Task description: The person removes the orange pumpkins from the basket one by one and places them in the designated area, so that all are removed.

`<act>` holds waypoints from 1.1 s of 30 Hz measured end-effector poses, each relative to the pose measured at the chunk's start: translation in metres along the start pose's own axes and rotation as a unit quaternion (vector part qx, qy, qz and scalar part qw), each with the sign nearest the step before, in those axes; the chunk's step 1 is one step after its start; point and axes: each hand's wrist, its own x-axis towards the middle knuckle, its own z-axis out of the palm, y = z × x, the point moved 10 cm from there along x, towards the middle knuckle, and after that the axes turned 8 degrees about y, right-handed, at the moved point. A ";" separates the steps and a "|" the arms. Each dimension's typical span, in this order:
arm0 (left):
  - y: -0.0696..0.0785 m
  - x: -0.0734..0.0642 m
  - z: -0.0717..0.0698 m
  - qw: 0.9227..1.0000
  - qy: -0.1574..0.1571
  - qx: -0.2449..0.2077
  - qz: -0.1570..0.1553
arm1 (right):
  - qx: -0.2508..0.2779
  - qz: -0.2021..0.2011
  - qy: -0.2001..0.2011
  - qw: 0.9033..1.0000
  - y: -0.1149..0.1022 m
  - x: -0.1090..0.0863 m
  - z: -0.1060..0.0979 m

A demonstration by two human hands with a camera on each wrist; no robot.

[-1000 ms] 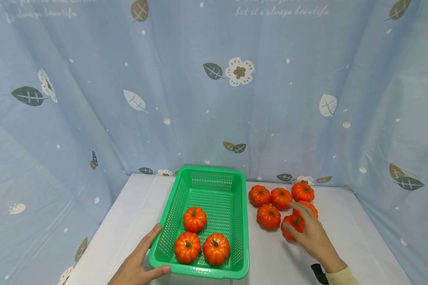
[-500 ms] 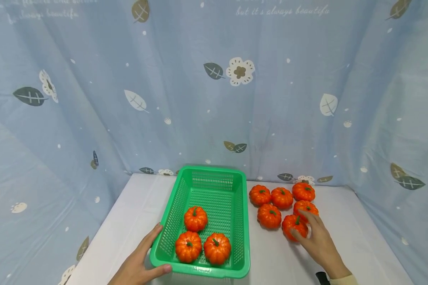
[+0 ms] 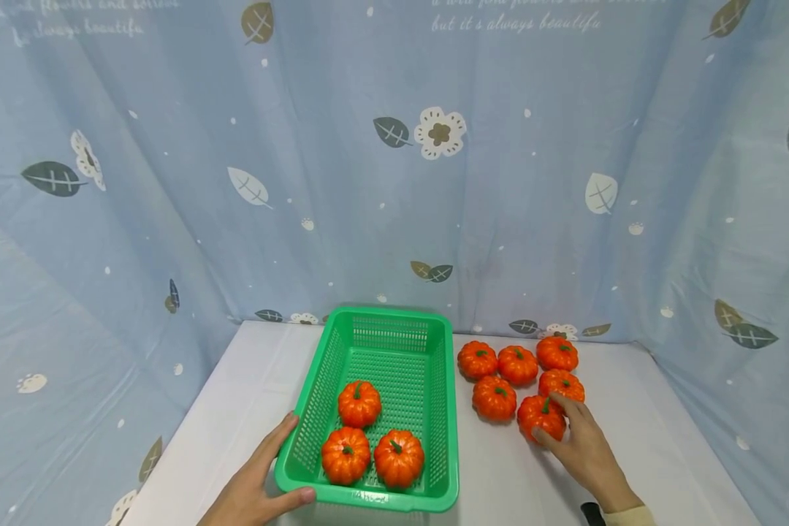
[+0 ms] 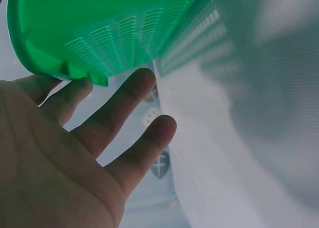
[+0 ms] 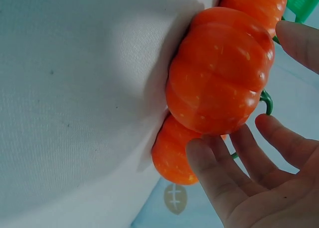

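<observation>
A green plastic basket point(image 3: 401, 501) stands mid-table in the head view, with three small orange toy pumpkins point(image 3: 398, 460) in its near half. My left hand point(image 3: 250, 482) lies at its near left corner, thumb by the front rim and straight, spread fingers along the left side. In the left wrist view some fingertips touch the basket rim point(image 4: 75, 78). To the right, my right hand point(image 3: 588, 449) surrounds the nearest loose pumpkin point(image 3: 538, 418) with thumb and fingers spread. In the right wrist view that pumpkin point(image 5: 219, 73) rests on the table; the thumb looks apart from it.
Several other toy pumpkins point(image 3: 494, 399) with green stems are grouped behind and left of my right hand, beside the basket. They sit on a white tabletop point(image 3: 493, 475). A blue patterned curtain point(image 3: 342, 183) hangs behind and at both sides.
My right hand has shifted slightly right and toward me, its fingers coming from over the pumpkin to around its right side. The left hand and the basket keep their places.
</observation>
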 end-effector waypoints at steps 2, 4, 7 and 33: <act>0.000 0.000 -0.001 1.000 0.003 0.000 0.001 | 0.001 -0.002 0.001 1.000 -0.001 0.000 0.001; 0.000 0.000 -0.002 1.000 0.009 0.001 0.007 | 0.002 -0.007 0.004 1.000 -0.002 0.001 0.002; -0.001 0.000 -0.003 1.000 0.012 0.001 0.010 | -0.002 -0.012 0.008 1.000 -0.003 0.001 0.003; -0.006 0.001 0.001 1.000 0.001 -0.010 -0.009 | -0.018 0.029 -0.016 0.999 0.008 0.003 0.009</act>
